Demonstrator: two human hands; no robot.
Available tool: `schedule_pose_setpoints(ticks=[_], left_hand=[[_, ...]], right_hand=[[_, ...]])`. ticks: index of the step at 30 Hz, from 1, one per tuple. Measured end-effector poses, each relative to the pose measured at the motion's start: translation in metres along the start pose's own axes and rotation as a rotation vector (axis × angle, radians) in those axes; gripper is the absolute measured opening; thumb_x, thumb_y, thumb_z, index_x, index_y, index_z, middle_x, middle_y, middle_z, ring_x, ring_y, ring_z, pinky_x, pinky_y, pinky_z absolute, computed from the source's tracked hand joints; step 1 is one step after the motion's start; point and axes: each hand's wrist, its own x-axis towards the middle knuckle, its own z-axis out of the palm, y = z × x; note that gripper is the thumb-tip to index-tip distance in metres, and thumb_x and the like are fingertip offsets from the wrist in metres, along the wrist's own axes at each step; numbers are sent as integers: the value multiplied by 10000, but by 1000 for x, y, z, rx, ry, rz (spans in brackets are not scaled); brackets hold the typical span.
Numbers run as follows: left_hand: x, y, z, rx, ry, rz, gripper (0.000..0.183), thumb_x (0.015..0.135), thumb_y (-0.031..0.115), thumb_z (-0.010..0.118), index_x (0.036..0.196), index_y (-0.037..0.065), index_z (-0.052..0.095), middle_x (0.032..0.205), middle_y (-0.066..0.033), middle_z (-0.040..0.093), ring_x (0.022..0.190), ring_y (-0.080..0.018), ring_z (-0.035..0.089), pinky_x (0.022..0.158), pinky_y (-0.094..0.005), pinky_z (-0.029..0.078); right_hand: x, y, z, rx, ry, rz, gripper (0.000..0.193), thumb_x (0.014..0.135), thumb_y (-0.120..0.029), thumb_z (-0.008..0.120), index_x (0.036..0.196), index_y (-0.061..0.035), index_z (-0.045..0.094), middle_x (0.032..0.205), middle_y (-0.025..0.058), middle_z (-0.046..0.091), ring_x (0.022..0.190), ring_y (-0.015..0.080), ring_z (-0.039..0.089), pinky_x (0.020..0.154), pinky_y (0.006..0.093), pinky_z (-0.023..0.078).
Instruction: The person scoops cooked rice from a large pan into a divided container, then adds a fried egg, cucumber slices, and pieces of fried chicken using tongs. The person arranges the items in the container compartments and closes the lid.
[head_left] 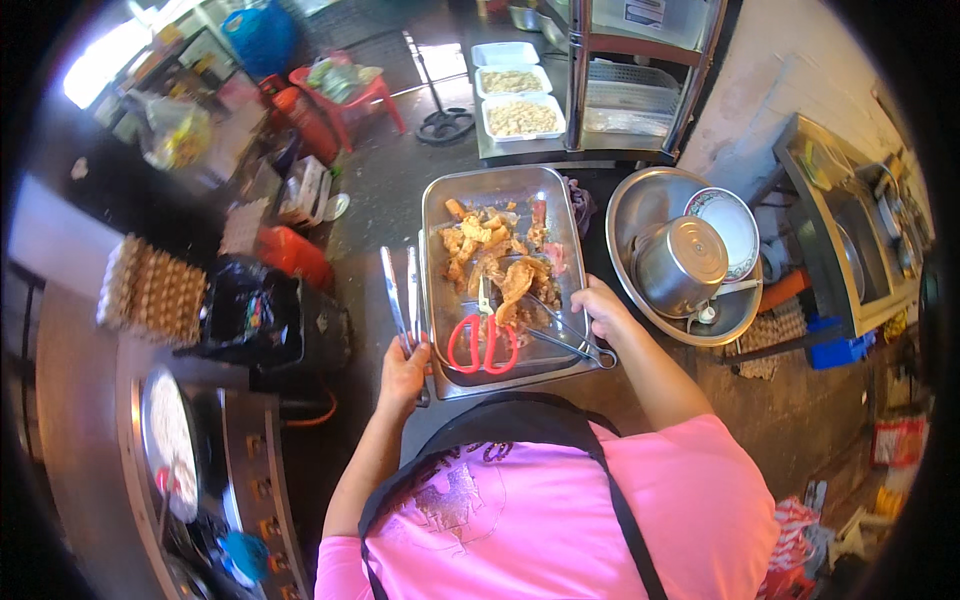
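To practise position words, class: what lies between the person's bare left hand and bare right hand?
In the head view, a rectangular silver metal tray lies between the left hand and right hand, with red-handled scissors and golden-brown food pieces inside.

At centre, the scissors point(490, 340) had red handles, the tray point(434, 330) was silver and the fried pieces point(480, 235) were golden brown. The shirt point(560, 510) at lower centre was pink, the apron point(535, 415) black. At upper left, the chair point(375, 98) was red, the bag point(258, 40) blue; at right, the plate point(736, 225) was white with a patterned rim.
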Motion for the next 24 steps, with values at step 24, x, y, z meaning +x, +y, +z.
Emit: schedule_pose_setpoints(ticks=[24], left_hand=[[336, 34, -190, 184, -715, -122, 150, 937, 79, 548, 1085, 81, 520, 918, -52, 639, 702, -118, 606, 589, -236, 461]], right_hand=[[33, -16, 214, -1201, 1233, -601, 198, 778, -164, 690, 972, -129, 705, 1049, 94, 614, 1053, 311, 526, 886, 427, 444]])
